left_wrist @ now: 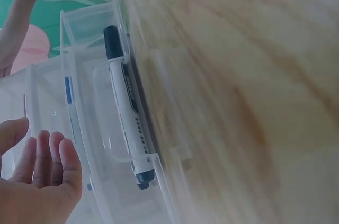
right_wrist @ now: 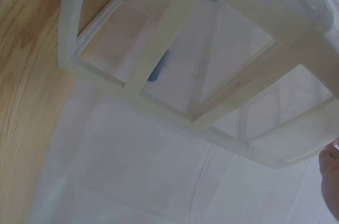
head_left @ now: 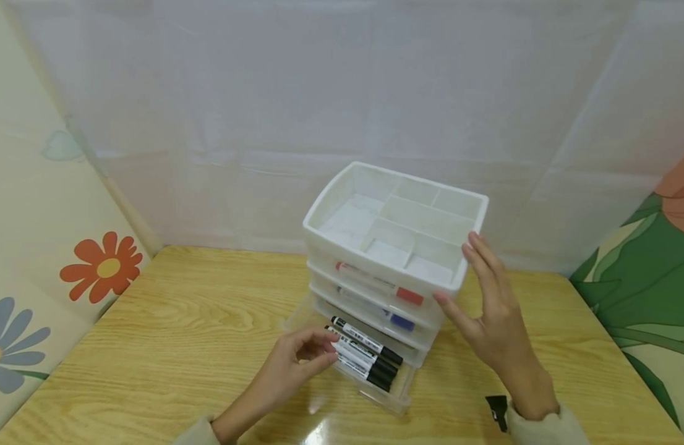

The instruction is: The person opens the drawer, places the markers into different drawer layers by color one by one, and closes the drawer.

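Observation:
A white plastic drawer organizer [head_left: 347,250] with a divided top tray stands on the table. Its bottom drawer [head_left: 400,402] is pulled out, and several black-capped markers [head_left: 370,352] lie side by side in it. My left hand [head_left: 300,355] is at the markers' left ends, its fingers loosely bent; the left wrist view shows this hand [left_wrist: 42,181] cupped with nothing in it. With its thumb at the front and fingers along the right side, my right hand [head_left: 498,315] touches the organizer's front right corner. In the right wrist view, only part of this hand [right_wrist: 331,176] shows.
Through the closed drawers show a red marker [head_left: 381,282] and, below it, a blue-capped marker [head_left: 400,321]. A white sheet [head_left: 236,123] hangs behind the wooden table [head_left: 180,340]. A black strap end [head_left: 498,411] shows beside the right sleeve.

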Demonstrator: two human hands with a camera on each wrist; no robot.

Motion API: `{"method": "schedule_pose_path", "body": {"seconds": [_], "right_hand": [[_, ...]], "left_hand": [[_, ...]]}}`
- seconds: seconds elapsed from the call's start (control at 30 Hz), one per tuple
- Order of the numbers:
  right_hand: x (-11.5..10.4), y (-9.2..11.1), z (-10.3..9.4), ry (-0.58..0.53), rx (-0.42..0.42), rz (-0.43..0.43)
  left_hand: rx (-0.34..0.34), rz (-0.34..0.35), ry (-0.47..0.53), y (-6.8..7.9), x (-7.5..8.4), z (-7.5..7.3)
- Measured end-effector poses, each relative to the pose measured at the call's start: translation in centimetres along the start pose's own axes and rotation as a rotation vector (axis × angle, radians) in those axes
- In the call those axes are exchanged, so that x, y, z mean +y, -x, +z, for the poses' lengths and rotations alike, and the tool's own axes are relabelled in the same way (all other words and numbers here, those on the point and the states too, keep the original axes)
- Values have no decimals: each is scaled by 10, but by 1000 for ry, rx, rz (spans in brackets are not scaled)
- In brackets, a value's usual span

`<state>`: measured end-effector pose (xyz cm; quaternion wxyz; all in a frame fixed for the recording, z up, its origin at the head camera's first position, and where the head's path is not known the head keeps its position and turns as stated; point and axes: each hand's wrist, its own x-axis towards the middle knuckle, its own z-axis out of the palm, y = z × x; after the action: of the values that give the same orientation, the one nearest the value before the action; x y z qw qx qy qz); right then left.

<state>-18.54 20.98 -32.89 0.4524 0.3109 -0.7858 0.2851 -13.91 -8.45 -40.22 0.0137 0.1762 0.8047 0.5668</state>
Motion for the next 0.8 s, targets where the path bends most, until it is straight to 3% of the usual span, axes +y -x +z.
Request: {"method": "schedule_pose_path", "body": {"seconds": [0.43,0.8], "right_hand": [[1,-1,1,-9,2,-2],[0,-1,1,-11,11,-4]], "left_hand": [[-44,-87,62,16,-3,0],[-159,-185,177,24,-13,2]]}}
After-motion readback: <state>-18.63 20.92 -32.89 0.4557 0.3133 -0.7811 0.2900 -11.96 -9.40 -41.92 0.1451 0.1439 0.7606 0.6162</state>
